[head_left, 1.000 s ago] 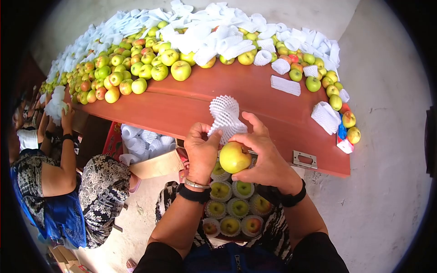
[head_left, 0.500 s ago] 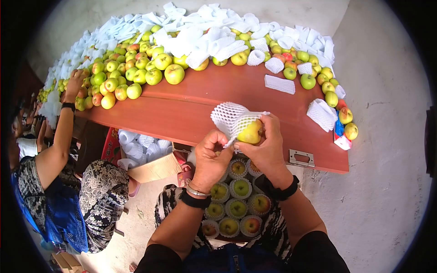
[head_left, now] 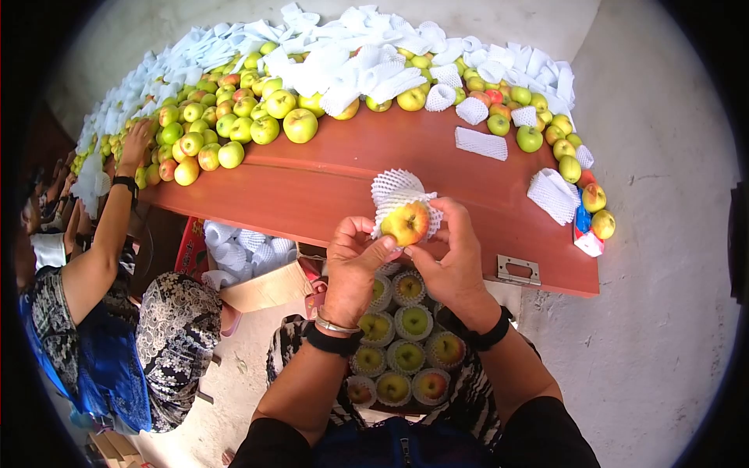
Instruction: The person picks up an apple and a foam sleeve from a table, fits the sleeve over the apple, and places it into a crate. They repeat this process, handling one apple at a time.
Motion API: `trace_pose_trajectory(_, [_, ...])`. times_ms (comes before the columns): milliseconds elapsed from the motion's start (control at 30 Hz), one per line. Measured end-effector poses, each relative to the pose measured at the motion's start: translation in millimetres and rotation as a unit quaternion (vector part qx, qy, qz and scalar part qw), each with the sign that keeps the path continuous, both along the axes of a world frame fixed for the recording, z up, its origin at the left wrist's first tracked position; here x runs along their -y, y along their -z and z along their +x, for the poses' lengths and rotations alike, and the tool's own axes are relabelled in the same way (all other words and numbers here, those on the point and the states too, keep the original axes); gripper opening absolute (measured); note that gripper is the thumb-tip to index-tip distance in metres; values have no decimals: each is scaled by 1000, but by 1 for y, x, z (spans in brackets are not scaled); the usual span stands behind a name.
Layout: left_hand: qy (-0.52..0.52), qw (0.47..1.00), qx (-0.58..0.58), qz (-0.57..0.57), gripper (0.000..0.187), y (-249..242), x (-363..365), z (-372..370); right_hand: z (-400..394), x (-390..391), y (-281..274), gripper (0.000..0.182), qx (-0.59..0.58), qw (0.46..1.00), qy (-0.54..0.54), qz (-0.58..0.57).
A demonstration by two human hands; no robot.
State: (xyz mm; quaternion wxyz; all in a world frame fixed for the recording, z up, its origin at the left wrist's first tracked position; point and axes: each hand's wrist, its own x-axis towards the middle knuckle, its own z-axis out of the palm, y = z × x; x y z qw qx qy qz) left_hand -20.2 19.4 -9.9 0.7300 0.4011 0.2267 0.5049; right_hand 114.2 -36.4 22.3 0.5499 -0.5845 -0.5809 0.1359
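A yellow-red apple (head_left: 409,225) is held up over the table's near edge, partly inside a white foam net (head_left: 396,189) that flares open behind it. My left hand (head_left: 353,264) grips the apple from the left, thumb pressed on its lower side. On the right, my right hand (head_left: 452,261) pinches the net's edge with its fingers, its thumb close under the apple. Below both hands, a box holds several rows of netted apples (head_left: 408,356) in my lap area; the hands hide part of it.
Loose apples (head_left: 265,130) and a heap of foam nets (head_left: 335,66) cover the back of the red-brown table (head_left: 312,183). A metal latch plate (head_left: 518,270) sits at its front edge. An open carton of nets (head_left: 265,287) stands at left, near a co-worker's arm (head_left: 105,242).
The apple has turned to show its red-yellow end, and the net has slipped back behind it. My left hand has moved from the net's edge onto the apple.
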Motion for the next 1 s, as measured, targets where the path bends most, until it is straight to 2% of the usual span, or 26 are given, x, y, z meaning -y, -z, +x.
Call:
trace_pose_trajectory(100, [-1,1000,7,-4,19,-8,2,0,-2,1,-8,65,-91,996,-18,3])
trace_pose_trajectory(200, [14,1000,-4,-13,21,-16,-1,-2,11,1,-13,68,-56,996,-63,-39])
trace_pose_trajectory(300, [19,999,-34,11,17,-13,-1,-5,14,-1,-11,69,88,994,-37,-45])
trace_pose_trajectory(400, [6,998,-52,47,12,-4,0,-4,14,-3,-2,67,29,998,-34,-32])
trace_pose_trajectory(433, [0,997,-55,58,11,-1,0,-4,13,-3,-2,66,51,998,-12,-22])
trace_pose_trajectory(533, [-94,964,-161,192,13,3,4,3,10,-2,-2,62,108,993,50,-13])
trace_pose_trajectory(567, [-99,957,-157,222,17,1,9,5,7,-1,-2,60,119,990,67,-23])
trace_pose_trajectory(667, [-23,994,-17,107,27,-2,18,11,6,3,1,61,146,987,63,-19])
trace_pose_trajectory(700, [-28,992,-53,107,31,0,15,10,6,4,0,62,154,987,52,-11])
trace_pose_trajectory(800, [-7,999,-28,-12,27,-7,8,2,6,11,-17,59,-42,992,-98,-74])
trace_pose_trajectory(833, [-44,998,-39,-9,24,-12,9,4,9,11,-15,57,-51,989,-122,-65])
trace_pose_trajectory(900, [-43,998,-51,-3,27,-12,8,3,19,8,-6,54,-70,982,-170,-47])
trace_pose_trajectory(1000, [-21,998,-56,1,30,-13,8,1,23,6,-1,47,-145,972,-171,-72])
